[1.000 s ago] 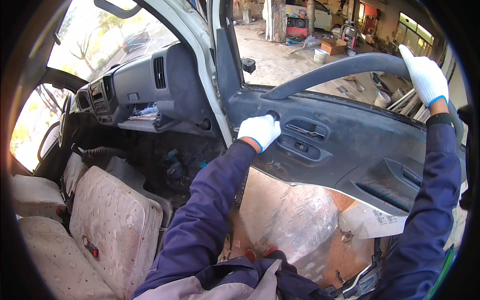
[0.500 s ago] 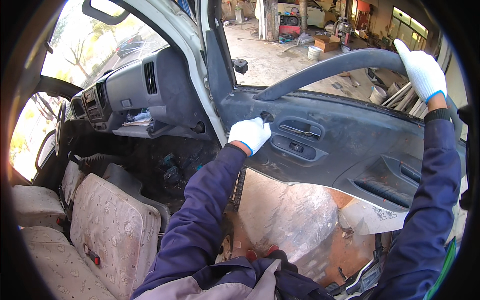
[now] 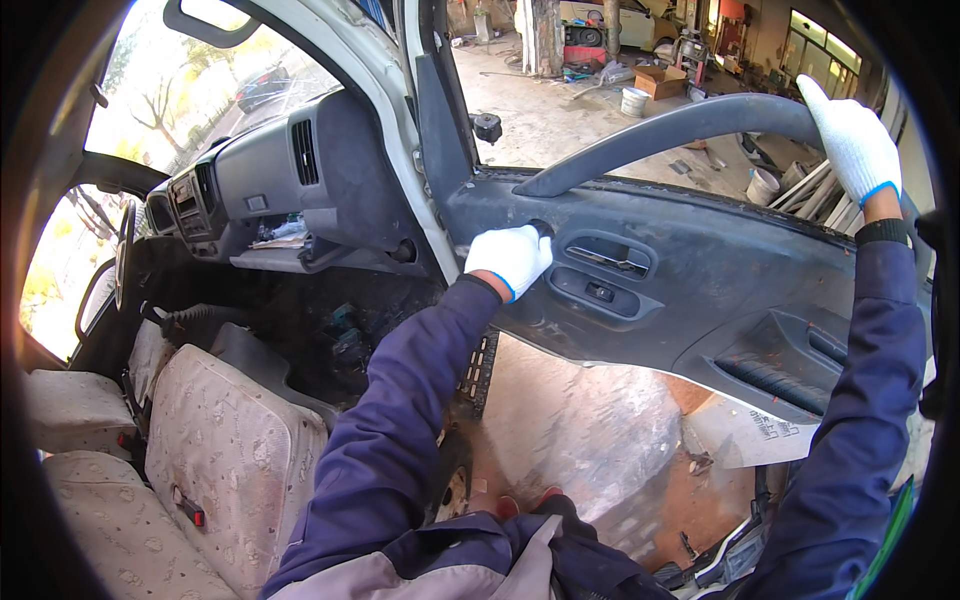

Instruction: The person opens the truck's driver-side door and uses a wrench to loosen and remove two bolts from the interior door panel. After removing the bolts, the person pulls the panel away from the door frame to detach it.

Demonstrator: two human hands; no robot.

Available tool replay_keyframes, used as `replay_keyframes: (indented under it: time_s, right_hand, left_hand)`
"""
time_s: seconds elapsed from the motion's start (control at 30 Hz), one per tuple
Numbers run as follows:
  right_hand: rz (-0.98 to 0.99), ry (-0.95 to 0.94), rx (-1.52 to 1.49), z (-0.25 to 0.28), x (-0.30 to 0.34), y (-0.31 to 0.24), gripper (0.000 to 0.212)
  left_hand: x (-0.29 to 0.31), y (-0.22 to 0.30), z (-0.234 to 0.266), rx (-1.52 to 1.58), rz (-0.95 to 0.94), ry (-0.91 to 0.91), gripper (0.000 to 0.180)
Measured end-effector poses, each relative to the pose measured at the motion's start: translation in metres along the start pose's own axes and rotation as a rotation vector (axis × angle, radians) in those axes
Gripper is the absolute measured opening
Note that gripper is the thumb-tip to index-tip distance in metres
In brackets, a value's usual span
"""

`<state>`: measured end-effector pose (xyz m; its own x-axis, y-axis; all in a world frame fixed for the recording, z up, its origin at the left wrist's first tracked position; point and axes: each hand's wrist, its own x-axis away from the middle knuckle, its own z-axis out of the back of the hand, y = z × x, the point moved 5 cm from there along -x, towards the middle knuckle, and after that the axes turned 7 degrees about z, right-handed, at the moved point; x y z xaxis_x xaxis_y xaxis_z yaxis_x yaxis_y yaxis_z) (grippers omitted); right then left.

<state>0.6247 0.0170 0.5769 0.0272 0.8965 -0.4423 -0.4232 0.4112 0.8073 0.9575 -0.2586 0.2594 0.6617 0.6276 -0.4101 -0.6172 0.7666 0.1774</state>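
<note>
The dark grey inner door panel [image 3: 720, 260] of an open vehicle door spans the right side. My left hand [image 3: 512, 260], in a white knit glove, is closed at the panel's front part, with its fingertips on a small dark round piece [image 3: 541, 228]. The hand partly covers that piece, so its kind does not show. Just right of it are the inner door handle [image 3: 607, 255] and a window switch [image 3: 600, 292]. My right hand [image 3: 858, 148], gloved too, grips the curved dark window frame [image 3: 690, 127] at its upper rear; its thumb points up and the other fingers are mostly hidden.
A dashboard [image 3: 270, 160] and patterned seats [image 3: 235, 445] lie to my left. Below the door are a pale sheet [image 3: 590, 430] and loose trim parts [image 3: 725, 560]. Beyond the window opening stand a white bucket [image 3: 634, 102] and a cardboard box [image 3: 660, 82].
The view has shifted slightly. My left hand has turned a little at the dark round piece and now covers more of it. My right hand keeps its hold on the window frame.
</note>
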Motion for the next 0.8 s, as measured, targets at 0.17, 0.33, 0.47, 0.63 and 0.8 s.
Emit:
replay_keyframes:
  time_s: [0.17,0.33,0.47,0.63,0.8]
  right_hand:
    - [0.011,0.019,-0.01,0.0,-0.001,0.0,0.077]
    - [-0.005,-0.006,-0.003,-0.009,0.0,0.006,0.074]
    - [0.004,-0.03,-0.019,-0.029,-0.006,0.015,0.071]
    - [0.019,-0.12,0.115,-0.058,-0.006,0.027,0.078]
    - [0.057,-0.056,0.311,-0.07,-0.007,0.032,0.08]
  left_hand:
    - [0.009,-0.018,-0.061,0.792,0.225,0.089,0.047]
    - [0.007,0.001,-0.039,0.23,-0.023,0.221,0.039]
    - [0.001,0.003,0.009,0.004,-0.013,0.021,0.041]
    - [0.009,0.002,0.005,0.144,0.093,0.072,0.043]
    - [0.012,-0.003,-0.056,0.778,0.369,0.092,0.029]
